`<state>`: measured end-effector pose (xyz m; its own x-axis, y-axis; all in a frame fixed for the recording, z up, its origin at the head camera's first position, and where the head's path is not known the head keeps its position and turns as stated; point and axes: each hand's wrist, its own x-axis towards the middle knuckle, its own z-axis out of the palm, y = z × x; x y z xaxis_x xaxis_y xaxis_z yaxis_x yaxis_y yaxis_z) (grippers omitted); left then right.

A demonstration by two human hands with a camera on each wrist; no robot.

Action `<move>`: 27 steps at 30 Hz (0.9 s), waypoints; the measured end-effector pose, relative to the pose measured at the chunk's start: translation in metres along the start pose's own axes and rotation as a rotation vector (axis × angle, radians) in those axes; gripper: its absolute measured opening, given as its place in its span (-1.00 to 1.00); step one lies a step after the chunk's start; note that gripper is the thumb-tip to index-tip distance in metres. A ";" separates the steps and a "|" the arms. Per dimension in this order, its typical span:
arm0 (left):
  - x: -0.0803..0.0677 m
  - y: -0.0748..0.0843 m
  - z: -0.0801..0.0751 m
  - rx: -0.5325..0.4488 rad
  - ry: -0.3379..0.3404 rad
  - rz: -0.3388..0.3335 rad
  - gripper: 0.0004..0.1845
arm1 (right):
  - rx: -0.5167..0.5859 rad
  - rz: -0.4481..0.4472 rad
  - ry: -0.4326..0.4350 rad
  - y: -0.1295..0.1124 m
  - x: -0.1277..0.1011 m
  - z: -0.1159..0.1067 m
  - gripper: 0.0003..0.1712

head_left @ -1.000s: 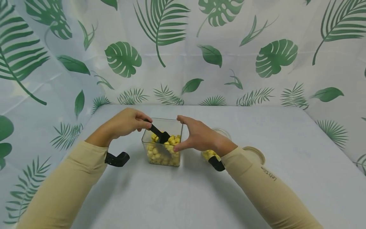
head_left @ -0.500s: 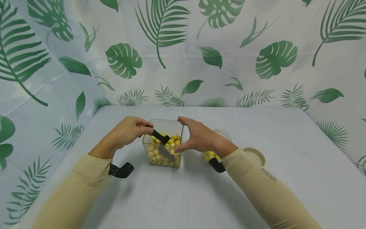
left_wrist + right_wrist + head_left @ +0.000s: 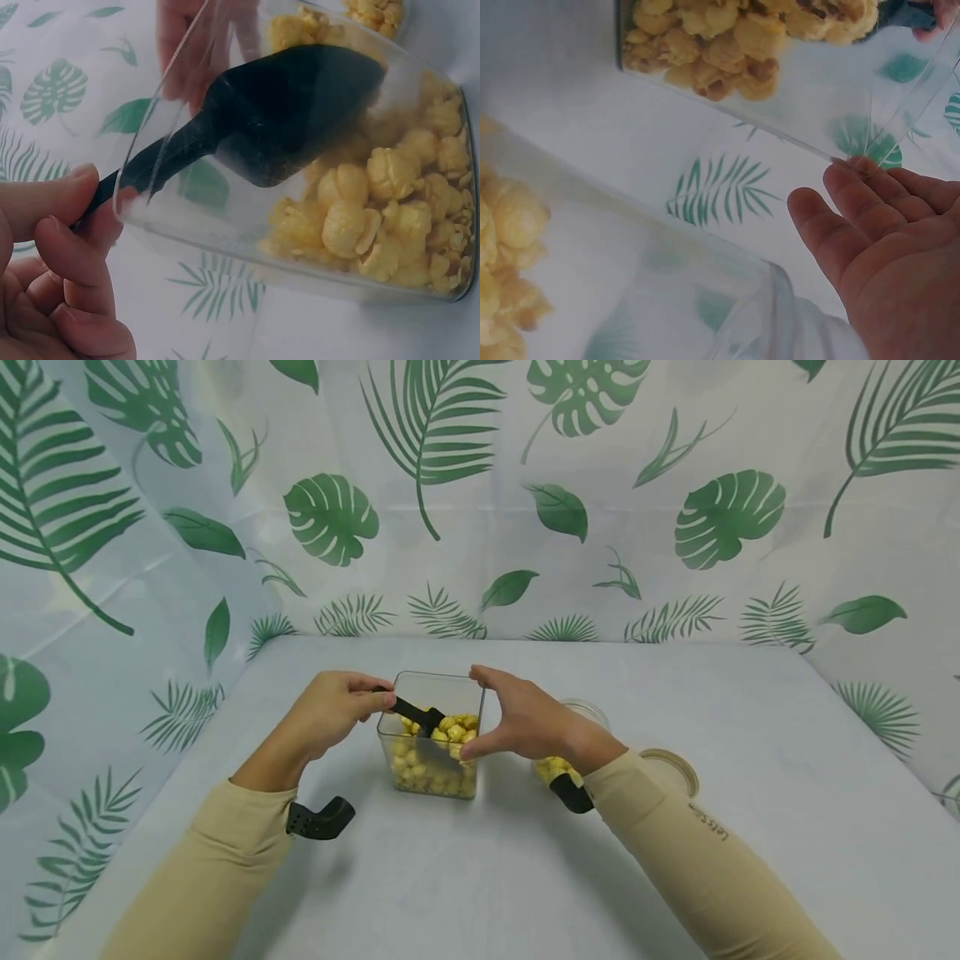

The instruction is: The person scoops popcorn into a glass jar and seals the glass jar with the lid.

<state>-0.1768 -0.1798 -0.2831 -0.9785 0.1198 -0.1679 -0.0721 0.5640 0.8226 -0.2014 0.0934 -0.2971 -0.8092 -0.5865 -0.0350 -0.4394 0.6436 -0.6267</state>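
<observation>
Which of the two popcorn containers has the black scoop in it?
The square clear container between the hands: the left hand holds the black scoop inside it. The round container sits mostly hidden behind the right hand, with no scoop.

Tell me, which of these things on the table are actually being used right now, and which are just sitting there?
In use:
- left hand, gripping the black scoop
- right hand, fingers against the square clear tub
- yellow popcorn in that tub

Just lying about:
- round container of popcorn behind the right wrist
- round lid beside it
</observation>
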 end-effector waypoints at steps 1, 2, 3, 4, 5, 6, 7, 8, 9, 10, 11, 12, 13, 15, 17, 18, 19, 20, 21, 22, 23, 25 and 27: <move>-0.001 0.000 0.000 0.000 0.005 -0.004 -0.60 | 0.002 0.002 0.000 0.000 0.000 0.000 0.34; -0.001 0.000 0.000 -0.003 0.011 -0.007 -0.60 | 0.002 0.002 0.001 0.000 0.000 0.001 0.34; -0.001 -0.001 0.000 -0.008 0.013 -0.009 -0.59 | 0.002 0.004 0.001 0.000 0.000 0.001 0.34; -0.001 -0.002 0.000 -0.014 0.015 -0.012 -0.59 | 0.003 0.006 0.001 0.000 0.000 0.001 0.34; -0.001 -0.002 0.001 -0.019 0.016 -0.013 -0.59 | 0.002 0.007 0.001 0.000 0.000 0.001 0.34; -0.001 -0.002 0.002 -0.021 0.016 -0.014 -0.59 | 0.000 0.002 0.001 0.000 0.000 0.001 0.34; 0.000 -0.002 0.003 -0.025 0.012 -0.012 -0.59 | 0.000 0.004 0.002 0.000 0.000 0.001 0.34; 0.001 -0.002 0.005 -0.028 0.008 -0.004 -0.58 | -0.002 0.001 0.003 0.000 0.000 0.000 0.34; 0.001 -0.002 0.006 -0.029 0.003 0.007 -0.58 | -0.003 0.000 0.004 0.000 0.000 0.000 0.33; 0.002 -0.001 0.008 -0.025 0.000 0.017 -0.58 | -0.002 -0.002 0.005 0.000 0.000 0.000 0.33; 0.003 -0.001 0.009 -0.023 -0.002 0.029 -0.58 | -0.002 -0.004 0.005 0.000 0.000 0.000 0.33; 0.004 -0.001 0.011 -0.025 -0.006 0.038 -0.58 | 0.001 -0.005 0.003 0.000 0.001 0.000 0.33; 0.004 0.000 0.011 -0.029 -0.010 0.044 -0.58 | 0.005 -0.001 0.002 0.000 0.001 0.000 0.33; 0.004 -0.001 0.012 -0.030 -0.010 0.044 -0.59 | 0.010 -0.002 -0.003 0.000 0.001 0.000 0.34; 0.004 -0.002 0.011 -0.031 -0.007 0.030 -0.59 | 0.012 -0.005 -0.008 0.000 0.000 0.000 0.36; 0.004 -0.002 0.011 -0.034 -0.006 0.025 -0.59 | 0.015 -0.010 -0.010 0.000 0.000 0.000 0.36; 0.005 -0.003 0.010 -0.037 -0.003 0.022 -0.60 | 0.017 -0.014 -0.010 0.000 -0.001 0.000 0.36; 0.005 -0.003 0.009 -0.042 0.001 0.020 -0.60 | 0.017 -0.018 -0.009 0.000 -0.001 0.000 0.35; 0.006 -0.004 0.008 -0.045 0.005 0.020 -0.59 | 0.018 -0.023 -0.008 0.000 -0.001 0.000 0.34; 0.006 -0.005 0.008 -0.051 0.011 0.024 -0.59 | 0.023 -0.022 -0.009 0.000 -0.002 0.000 0.34; 0.007 -0.006 0.007 -0.060 0.020 0.028 -0.60 | 0.026 -0.023 -0.009 0.000 -0.002 0.000 0.33; 0.009 -0.008 0.006 -0.087 0.028 0.037 -0.60 | 0.026 -0.026 -0.007 0.001 -0.002 0.000 0.33; 0.010 -0.010 0.005 -0.126 0.029 0.046 -0.59 | 0.025 -0.026 -0.006 0.001 -0.002 0.000 0.33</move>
<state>-0.1851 -0.1804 -0.2957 -0.9863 0.1190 -0.1140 -0.0485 0.4513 0.8910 -0.2003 0.0955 -0.2975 -0.7953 -0.6058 -0.0229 -0.4503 0.6156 -0.6468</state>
